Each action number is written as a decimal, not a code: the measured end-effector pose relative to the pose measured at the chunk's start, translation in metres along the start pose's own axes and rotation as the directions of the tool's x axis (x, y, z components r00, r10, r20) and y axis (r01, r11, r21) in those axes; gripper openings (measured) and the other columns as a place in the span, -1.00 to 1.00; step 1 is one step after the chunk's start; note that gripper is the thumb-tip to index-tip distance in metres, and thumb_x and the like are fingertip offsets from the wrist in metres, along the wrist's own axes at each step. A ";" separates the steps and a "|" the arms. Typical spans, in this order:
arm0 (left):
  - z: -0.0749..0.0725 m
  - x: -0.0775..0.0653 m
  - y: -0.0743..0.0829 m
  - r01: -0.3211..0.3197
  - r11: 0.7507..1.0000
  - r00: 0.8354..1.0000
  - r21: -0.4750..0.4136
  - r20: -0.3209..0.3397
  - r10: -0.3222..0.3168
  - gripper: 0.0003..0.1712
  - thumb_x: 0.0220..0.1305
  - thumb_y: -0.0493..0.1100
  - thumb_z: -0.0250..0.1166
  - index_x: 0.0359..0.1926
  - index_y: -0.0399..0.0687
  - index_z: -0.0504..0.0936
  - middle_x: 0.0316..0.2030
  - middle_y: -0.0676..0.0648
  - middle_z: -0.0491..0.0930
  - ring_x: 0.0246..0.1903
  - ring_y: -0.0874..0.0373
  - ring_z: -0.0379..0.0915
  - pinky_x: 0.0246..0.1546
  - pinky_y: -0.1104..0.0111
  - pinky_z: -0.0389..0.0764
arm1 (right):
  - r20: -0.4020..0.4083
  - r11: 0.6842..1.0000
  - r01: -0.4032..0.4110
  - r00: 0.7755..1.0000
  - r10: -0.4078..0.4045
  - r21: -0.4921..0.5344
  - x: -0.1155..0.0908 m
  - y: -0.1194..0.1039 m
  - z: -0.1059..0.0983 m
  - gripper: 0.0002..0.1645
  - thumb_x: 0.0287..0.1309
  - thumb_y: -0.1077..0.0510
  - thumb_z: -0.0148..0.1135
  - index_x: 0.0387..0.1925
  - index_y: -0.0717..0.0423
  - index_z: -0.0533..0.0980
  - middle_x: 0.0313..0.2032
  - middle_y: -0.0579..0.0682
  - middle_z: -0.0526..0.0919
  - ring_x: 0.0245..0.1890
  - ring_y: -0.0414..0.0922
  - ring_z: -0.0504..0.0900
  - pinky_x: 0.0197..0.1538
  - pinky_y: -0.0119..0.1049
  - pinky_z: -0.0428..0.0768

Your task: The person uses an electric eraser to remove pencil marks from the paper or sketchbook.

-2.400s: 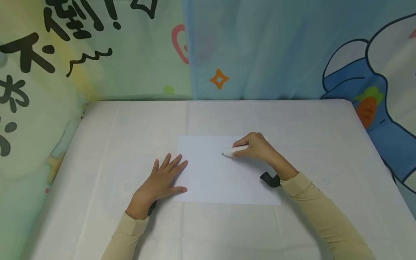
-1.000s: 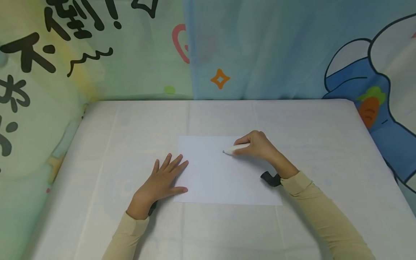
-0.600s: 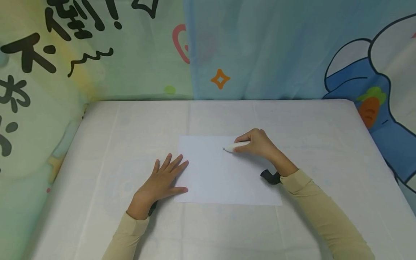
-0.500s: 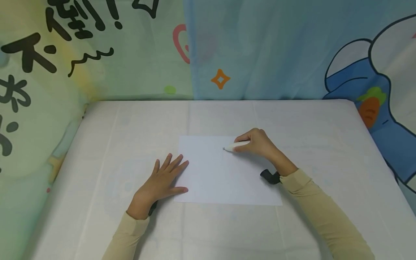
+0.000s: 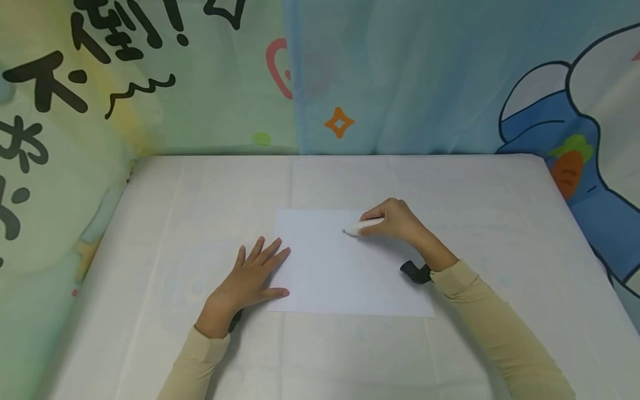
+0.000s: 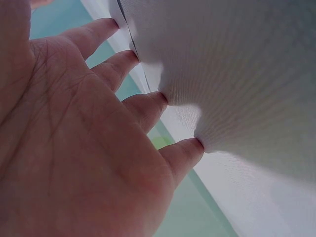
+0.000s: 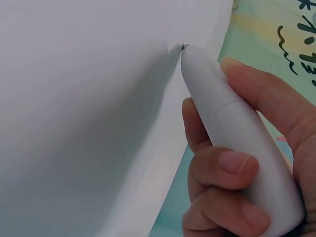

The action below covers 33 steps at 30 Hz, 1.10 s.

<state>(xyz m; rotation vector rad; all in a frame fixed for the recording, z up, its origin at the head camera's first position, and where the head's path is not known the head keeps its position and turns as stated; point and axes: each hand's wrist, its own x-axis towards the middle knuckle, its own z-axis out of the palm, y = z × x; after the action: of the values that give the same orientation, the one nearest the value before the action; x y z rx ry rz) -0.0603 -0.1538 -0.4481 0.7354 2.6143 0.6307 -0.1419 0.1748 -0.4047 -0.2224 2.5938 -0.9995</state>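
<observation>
In the head view my left hand [image 5: 244, 280] lies with fingers spread at the left edge of a white sheet of paper [image 5: 330, 283]. The left wrist view shows its fingertips [image 6: 160, 98] pressing on the white surface. My right hand [image 5: 397, 225] grips a thick white pen-shaped tool [image 5: 367, 226], tapered to a small dark tip, over the upper middle of the sheet. Up close in the right wrist view, thumb and fingers wrap around the tool [image 7: 232, 118]. Its tip is right at the paper, with a shadow beside it.
A white cloth covers the table [image 5: 215, 183]. Behind it hangs a printed curtain [image 5: 415, 78] with dark characters and a carrot motif. A black strap end [image 5: 416, 273] sticks out at the right wrist, above the paper.
The right hand with the pen-shaped tool has shifted slightly up the sheet, then a little back down toward the person. The left hand has stayed in place.
</observation>
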 end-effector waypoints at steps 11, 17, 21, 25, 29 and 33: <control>0.000 0.000 0.001 0.007 1.000 1.000 0.000 0.008 -0.007 -0.06 0.23 0.17 0.32 0.50 -0.04 0.14 0.51 -0.18 -0.02 0.50 -0.26 -0.34 0.37 -0.28 -0.27 | -0.015 1.000 -0.006 1.000 0.006 0.015 0.004 0.001 0.001 -0.59 0.01 0.19 0.48 -0.09 0.31 0.67 0.01 0.28 0.64 0.04 0.18 0.60 -0.17 -0.26 0.56; 0.000 0.000 0.001 0.006 1.000 1.000 -0.003 0.007 -0.006 -0.06 0.23 0.17 0.31 0.50 -0.04 0.14 0.51 -0.18 -0.02 0.50 -0.26 -0.34 0.37 -0.28 -0.28 | -0.011 1.000 0.009 1.000 -0.009 0.008 0.004 0.002 0.001 -0.59 -0.01 0.19 0.48 -0.10 0.32 0.67 -0.01 0.29 0.65 0.03 0.20 0.60 -0.11 -0.16 0.58; 0.000 0.000 0.001 0.005 1.000 1.000 -0.004 0.004 -0.005 -0.07 0.23 0.16 0.32 0.49 -0.05 0.15 0.51 -0.18 -0.01 0.50 -0.26 -0.34 0.37 -0.29 -0.27 | -0.022 1.000 0.004 1.000 -0.004 0.011 0.004 0.003 0.000 -0.59 0.01 0.18 0.48 -0.09 0.31 0.67 0.01 0.29 0.64 0.05 0.19 0.60 -0.12 -0.19 0.57; -0.001 0.000 0.001 0.006 1.000 1.000 -0.007 0.003 -0.006 -0.07 0.23 0.16 0.32 0.49 -0.05 0.15 0.51 -0.18 -0.01 0.49 -0.26 -0.33 0.37 -0.29 -0.27 | -0.023 1.000 0.005 1.000 -0.005 0.010 0.005 0.005 -0.001 -0.60 0.01 0.18 0.48 -0.09 0.31 0.67 0.01 0.28 0.64 0.03 0.18 0.60 -0.17 -0.27 0.55; -0.001 0.000 0.002 0.007 1.000 1.000 -0.011 0.001 -0.007 -0.07 0.23 0.15 0.32 0.49 -0.05 0.15 0.51 -0.18 -0.02 0.50 -0.26 -0.34 0.37 -0.28 -0.28 | -0.015 1.000 0.011 1.000 -0.010 0.011 0.006 0.004 0.000 -0.59 0.00 0.19 0.47 -0.09 0.31 0.67 0.00 0.28 0.65 0.02 0.18 0.61 -0.20 -0.32 0.52; -0.001 -0.001 0.001 0.004 1.000 1.000 -0.012 -0.002 -0.004 -0.07 0.23 0.15 0.32 0.49 -0.06 0.16 0.51 -0.18 -0.01 0.50 -0.26 -0.33 0.37 -0.28 -0.28 | -0.009 1.000 0.005 1.000 -0.005 0.016 0.005 0.003 0.001 -0.59 -0.01 0.20 0.48 -0.09 0.31 0.67 -0.01 0.29 0.65 -0.01 0.18 0.61 -0.21 -0.34 0.51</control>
<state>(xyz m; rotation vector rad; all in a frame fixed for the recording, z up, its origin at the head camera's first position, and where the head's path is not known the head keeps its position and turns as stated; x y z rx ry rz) -0.0595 -0.1533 -0.4465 0.7269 2.6111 0.6453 -0.1462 0.1750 -0.4091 -0.2216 2.5939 -1.0247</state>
